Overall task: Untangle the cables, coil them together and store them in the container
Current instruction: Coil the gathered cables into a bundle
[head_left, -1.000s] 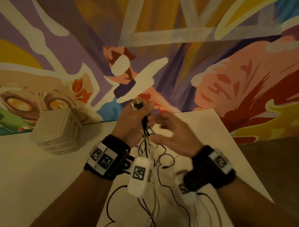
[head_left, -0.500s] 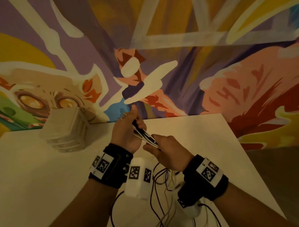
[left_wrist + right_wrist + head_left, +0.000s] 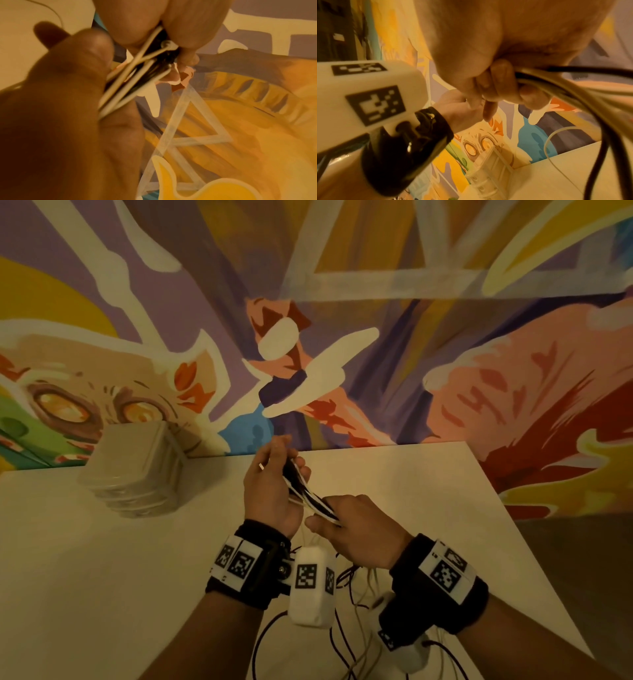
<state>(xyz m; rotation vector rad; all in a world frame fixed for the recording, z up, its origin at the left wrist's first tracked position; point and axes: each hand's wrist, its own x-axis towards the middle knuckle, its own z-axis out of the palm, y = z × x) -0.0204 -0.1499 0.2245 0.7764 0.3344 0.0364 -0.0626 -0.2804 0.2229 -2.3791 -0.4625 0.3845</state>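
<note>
- The right hand (image 3: 496,44) fills the top, its curled fingers (image 3: 501,81) gripping a bundle of black and cream cables (image 3: 583,93) that sweeps down to the right.
- The left hand (image 3: 460,109) sits beyond, wearing a black wristband with a white tagged block (image 3: 368,94).
- A clear ribbed plastic container (image 3: 488,174) stands on the pale counter (image 3: 547,182) below.

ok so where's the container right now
In the head view the container sits on the white table at its far left, against the mural wall, left of the left hand and apart from the cables.
</note>
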